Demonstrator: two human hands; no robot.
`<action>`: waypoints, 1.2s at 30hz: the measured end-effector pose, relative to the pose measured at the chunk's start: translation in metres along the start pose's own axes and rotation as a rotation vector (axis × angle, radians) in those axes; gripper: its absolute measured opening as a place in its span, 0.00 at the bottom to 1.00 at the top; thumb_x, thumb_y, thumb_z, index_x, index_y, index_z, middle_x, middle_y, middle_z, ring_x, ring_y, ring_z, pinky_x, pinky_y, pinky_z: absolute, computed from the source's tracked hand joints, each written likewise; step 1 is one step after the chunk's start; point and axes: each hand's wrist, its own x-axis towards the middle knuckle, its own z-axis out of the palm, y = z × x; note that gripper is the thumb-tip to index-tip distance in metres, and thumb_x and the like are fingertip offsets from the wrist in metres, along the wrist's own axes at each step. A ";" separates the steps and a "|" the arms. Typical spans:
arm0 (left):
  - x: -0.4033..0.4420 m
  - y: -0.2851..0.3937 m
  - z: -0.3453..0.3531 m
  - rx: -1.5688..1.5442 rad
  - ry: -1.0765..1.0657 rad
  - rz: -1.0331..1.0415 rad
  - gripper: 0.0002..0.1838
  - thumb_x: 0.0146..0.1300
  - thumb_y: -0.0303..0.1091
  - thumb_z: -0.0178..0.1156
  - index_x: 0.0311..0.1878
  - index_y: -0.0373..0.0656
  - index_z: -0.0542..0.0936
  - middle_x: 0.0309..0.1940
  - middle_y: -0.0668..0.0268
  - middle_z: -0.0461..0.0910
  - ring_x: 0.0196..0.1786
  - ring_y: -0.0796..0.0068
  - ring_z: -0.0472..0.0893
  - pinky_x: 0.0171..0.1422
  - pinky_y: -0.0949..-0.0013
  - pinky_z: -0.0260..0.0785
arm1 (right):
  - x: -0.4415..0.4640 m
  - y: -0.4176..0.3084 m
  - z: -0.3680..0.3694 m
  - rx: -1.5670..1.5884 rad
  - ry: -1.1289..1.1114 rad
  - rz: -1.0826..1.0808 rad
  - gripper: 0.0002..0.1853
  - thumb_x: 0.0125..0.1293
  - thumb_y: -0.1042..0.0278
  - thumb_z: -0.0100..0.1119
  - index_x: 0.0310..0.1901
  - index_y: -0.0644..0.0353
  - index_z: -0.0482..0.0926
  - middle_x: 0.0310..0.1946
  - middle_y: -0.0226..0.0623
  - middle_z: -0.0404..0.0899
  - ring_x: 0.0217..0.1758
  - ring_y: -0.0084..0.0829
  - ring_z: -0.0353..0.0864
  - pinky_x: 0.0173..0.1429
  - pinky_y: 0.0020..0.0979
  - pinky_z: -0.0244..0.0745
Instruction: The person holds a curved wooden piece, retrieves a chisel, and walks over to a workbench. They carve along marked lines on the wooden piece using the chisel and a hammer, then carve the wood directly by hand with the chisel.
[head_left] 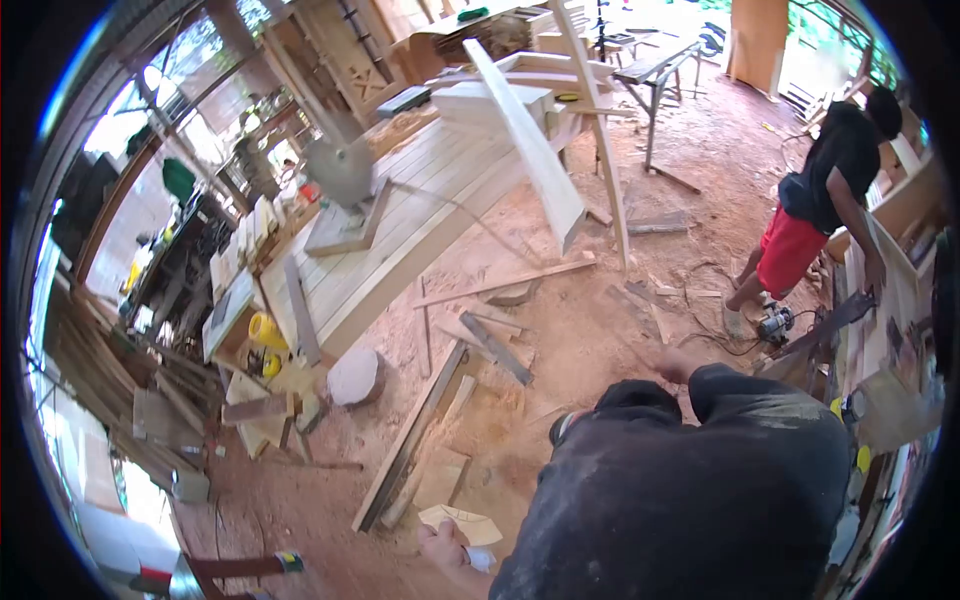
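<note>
At the bottom centre, my left hand (440, 545) has its fingers closed on a small flat piece of pale wood (462, 525). My right hand (675, 362) extends beyond the dark sleeve, over the dusty floor. It is blurred, and its fingers and anything in them cannot be made out. Dark, dusty clothing (680, 500) fills the lower right. Left of centre, a long dark-edged timber (415, 440) lies on the floor close to my left hand, beside a short wood block (441, 478).
A slatted wooden platform (400, 215) stands at upper left. A pale beam (530, 150) leans beside it. A round stump (355, 378), timber offcuts (497, 348) and a cable lie around the floor. A person (820, 200) in red shorts bends at the right near a power tool (775, 323).
</note>
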 end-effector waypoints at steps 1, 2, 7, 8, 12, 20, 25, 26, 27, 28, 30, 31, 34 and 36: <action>0.002 0.022 0.010 0.178 -0.023 0.004 0.08 0.57 0.20 0.60 0.30 0.40 0.70 0.27 0.68 0.74 0.28 0.79 0.73 0.31 0.70 0.67 | -0.001 0.048 0.023 -0.218 0.151 -0.114 0.12 0.68 0.66 0.53 0.31 0.63 0.82 0.21 0.43 0.80 0.19 0.36 0.80 0.23 0.42 0.74; 0.011 0.035 0.025 0.358 -0.057 0.018 0.10 0.57 0.21 0.60 0.28 0.42 0.68 0.25 0.70 0.72 0.27 0.80 0.72 0.29 0.70 0.65 | -0.004 0.072 0.048 -0.034 0.081 0.135 0.12 0.68 0.65 0.53 0.32 0.62 0.82 0.21 0.41 0.80 0.19 0.36 0.79 0.22 0.43 0.73; 0.087 0.033 0.058 0.073 -0.206 0.001 0.11 0.53 0.16 0.56 0.29 0.43 0.65 0.28 0.68 0.70 0.30 0.77 0.73 0.33 0.70 0.69 | -0.052 0.044 0.050 0.270 -0.118 0.515 0.15 0.68 0.57 0.57 0.43 0.60 0.85 0.38 0.45 0.84 0.37 0.44 0.84 0.40 0.46 0.78; 0.100 0.040 0.065 0.095 -0.212 -0.021 0.11 0.53 0.15 0.55 0.30 0.43 0.66 0.28 0.68 0.70 0.30 0.77 0.73 0.34 0.69 0.70 | -0.055 0.020 0.045 0.324 -0.164 0.551 0.18 0.68 0.55 0.57 0.46 0.60 0.86 0.44 0.48 0.86 0.44 0.47 0.86 0.47 0.47 0.81; 0.134 0.061 0.120 0.161 -0.396 0.047 0.11 0.57 0.22 0.59 0.27 0.44 0.66 0.24 0.72 0.68 0.26 0.81 0.69 0.27 0.69 0.60 | -0.022 -0.035 0.036 0.784 -0.182 0.496 0.16 0.65 0.55 0.61 0.41 0.61 0.84 0.33 0.37 0.84 0.28 0.32 0.81 0.30 0.37 0.77; 0.111 0.098 0.208 0.416 -0.549 0.096 0.10 0.59 0.20 0.57 0.29 0.45 0.68 0.21 0.73 0.69 0.23 0.83 0.69 0.24 0.73 0.63 | -0.005 -0.055 -0.007 0.765 -0.121 0.401 0.17 0.66 0.54 0.62 0.44 0.61 0.83 0.35 0.35 0.83 0.30 0.28 0.80 0.29 0.32 0.75; 0.137 0.044 0.196 0.289 -0.726 -0.053 0.04 0.62 0.22 0.61 0.37 0.41 0.76 0.26 0.69 0.77 0.27 0.81 0.76 0.30 0.72 0.70 | 0.000 -0.026 0.023 0.684 -0.063 0.605 0.14 0.70 0.58 0.58 0.47 0.60 0.82 0.34 0.37 0.83 0.28 0.32 0.81 0.28 0.35 0.76; 0.139 0.050 0.193 0.284 -0.710 -0.049 0.04 0.62 0.22 0.61 0.37 0.41 0.76 0.26 0.69 0.77 0.27 0.81 0.76 0.30 0.72 0.70 | 0.006 -0.017 0.045 0.678 -0.094 0.640 0.12 0.70 0.60 0.57 0.46 0.58 0.83 0.34 0.37 0.84 0.28 0.33 0.82 0.28 0.37 0.77; 0.140 0.056 0.196 0.277 -0.649 0.001 0.07 0.62 0.23 0.63 0.43 0.39 0.78 0.31 0.66 0.80 0.32 0.79 0.78 0.35 0.71 0.73 | 0.014 -0.006 0.068 0.688 -0.151 0.657 0.11 0.71 0.62 0.55 0.44 0.56 0.84 0.34 0.37 0.84 0.29 0.34 0.83 0.28 0.39 0.77; 0.138 0.063 0.197 0.265 -0.573 0.043 0.13 0.62 0.24 0.64 0.50 0.36 0.79 0.35 0.64 0.83 0.36 0.77 0.81 0.41 0.70 0.75 | 0.019 0.001 0.088 0.756 -0.213 0.661 0.11 0.71 0.65 0.54 0.43 0.55 0.86 0.34 0.38 0.84 0.29 0.36 0.83 0.28 0.40 0.78; 0.144 0.083 0.184 0.327 -0.555 0.095 0.19 0.62 0.25 0.64 0.57 0.33 0.78 0.44 0.62 0.84 0.44 0.74 0.82 0.50 0.69 0.75 | 0.018 -0.011 0.105 0.990 -0.344 0.651 0.10 0.71 0.63 0.55 0.44 0.53 0.86 0.34 0.38 0.84 0.31 0.35 0.82 0.32 0.42 0.78; 0.146 0.082 0.177 0.262 -0.490 0.130 0.17 0.63 0.25 0.63 0.56 0.32 0.78 0.44 0.63 0.84 0.44 0.74 0.82 0.50 0.70 0.75 | 0.026 -0.016 0.104 0.901 -0.381 0.610 0.10 0.71 0.63 0.55 0.44 0.53 0.86 0.34 0.38 0.84 0.31 0.35 0.82 0.32 0.42 0.78; 0.150 0.084 0.159 -0.036 -0.322 0.166 0.14 0.64 0.23 0.58 0.53 0.32 0.79 0.44 0.63 0.83 0.46 0.73 0.81 0.53 0.69 0.74 | 0.023 -0.071 0.081 0.787 -0.412 0.365 0.13 0.72 0.58 0.53 0.46 0.56 0.83 0.33 0.37 0.82 0.31 0.34 0.79 0.34 0.40 0.75; 0.157 0.072 0.141 -0.215 -0.205 0.132 0.14 0.63 0.21 0.55 0.52 0.32 0.79 0.44 0.63 0.83 0.46 0.72 0.82 0.54 0.68 0.74 | 0.038 -0.090 0.062 0.706 -0.460 0.267 0.14 0.72 0.57 0.53 0.47 0.57 0.82 0.33 0.37 0.81 0.32 0.33 0.77 0.34 0.39 0.73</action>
